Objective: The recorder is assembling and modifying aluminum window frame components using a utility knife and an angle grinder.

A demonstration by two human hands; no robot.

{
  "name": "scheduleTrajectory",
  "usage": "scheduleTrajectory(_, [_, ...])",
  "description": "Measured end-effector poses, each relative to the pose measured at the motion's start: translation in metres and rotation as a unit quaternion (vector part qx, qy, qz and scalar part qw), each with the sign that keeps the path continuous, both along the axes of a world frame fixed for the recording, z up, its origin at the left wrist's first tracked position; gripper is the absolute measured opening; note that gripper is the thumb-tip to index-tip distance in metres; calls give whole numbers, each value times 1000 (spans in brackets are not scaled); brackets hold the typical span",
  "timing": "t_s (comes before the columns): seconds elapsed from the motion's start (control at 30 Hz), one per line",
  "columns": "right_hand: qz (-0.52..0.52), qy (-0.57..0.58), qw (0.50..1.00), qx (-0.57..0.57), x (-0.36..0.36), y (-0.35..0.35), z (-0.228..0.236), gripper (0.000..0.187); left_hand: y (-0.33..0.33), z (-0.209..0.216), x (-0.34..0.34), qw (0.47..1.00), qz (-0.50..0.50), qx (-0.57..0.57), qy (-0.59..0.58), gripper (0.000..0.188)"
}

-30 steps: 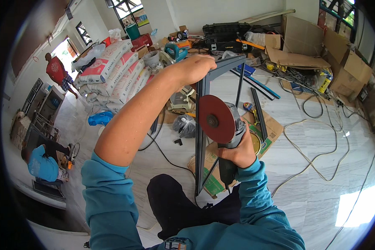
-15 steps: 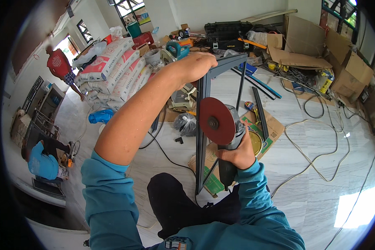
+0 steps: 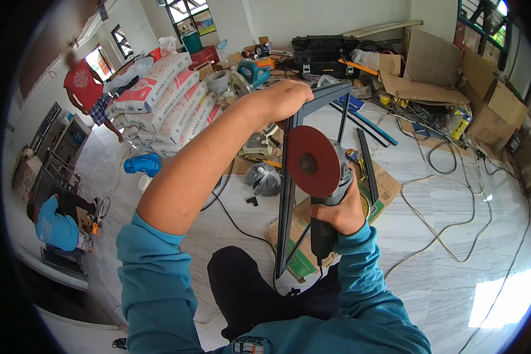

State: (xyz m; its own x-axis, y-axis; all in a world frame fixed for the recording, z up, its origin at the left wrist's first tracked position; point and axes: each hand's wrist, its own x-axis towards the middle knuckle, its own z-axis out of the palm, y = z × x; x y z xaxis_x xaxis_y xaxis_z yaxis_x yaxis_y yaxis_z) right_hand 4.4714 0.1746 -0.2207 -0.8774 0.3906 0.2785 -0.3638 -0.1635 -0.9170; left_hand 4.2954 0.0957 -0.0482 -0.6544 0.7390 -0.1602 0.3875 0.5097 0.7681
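Note:
My left hand (image 3: 290, 99) is wrapped over the upper corner of a dark grey metal frame (image 3: 285, 200), which stands tilted upright in front of me. My right hand (image 3: 343, 207) grips an angle grinder (image 3: 323, 235) by its body, below and to the right of that corner. The grinder's reddish-brown disc (image 3: 314, 161) faces me, just right of the frame's near bar. Whether the disc touches the bar I cannot tell. A power cord leaves the grinder's lower end. Under the frame lies a flattened green and brown cardboard (image 3: 304, 259).
Stacked bags (image 3: 159, 100) stand at the far left, near a person in red (image 3: 84, 85). Another person in blue (image 3: 58, 227) crouches left. Dark metal bars (image 3: 367, 162) and a tape measure (image 3: 353, 155) lie right of the frame. Cables (image 3: 436, 230) loop over the floor; cardboard boxes (image 3: 492, 94) stand far right.
The grinder and its disc have risen slightly, with the disc turned a little more toward me. My left hand and the frame's top have shifted slightly right. The person in red has moved.

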Motion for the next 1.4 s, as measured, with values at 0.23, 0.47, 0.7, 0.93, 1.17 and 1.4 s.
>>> scheduleTrajectory(0.23, [6, 9, 1000, 10, -1, -7, -29, 101, 1, -12, -25, 999, -6, 28, 18, 55])
scheduleTrajectory(0.47, [21, -27, 999, 14, 3, -11, -44, 101, 0, -8, -23, 999, 2, 31, 14, 55])
scheduleTrajectory(0.7, [16, -30, 999, 11, 8, -12, -45, 100, -1, -4, -20, 999, 9, 32, -36, 56])
scheduleTrajectory(0.93, [-54, 13, 996, -64, 27, 0, -43, 86, 7, 0, -49, 1000, 14, 21, -15, 43])
scheduleTrajectory(1.17, [-129, 4, 988, -80, 57, 19, -48, 66, 29, -28, -66, 971, 20, 187, -146, 73])
scheduleTrajectory(1.4, [-179, -17, 981, -66, 72, 39, -71, 58, -22, -190, -16, 964, 33, 243, -100, 62])
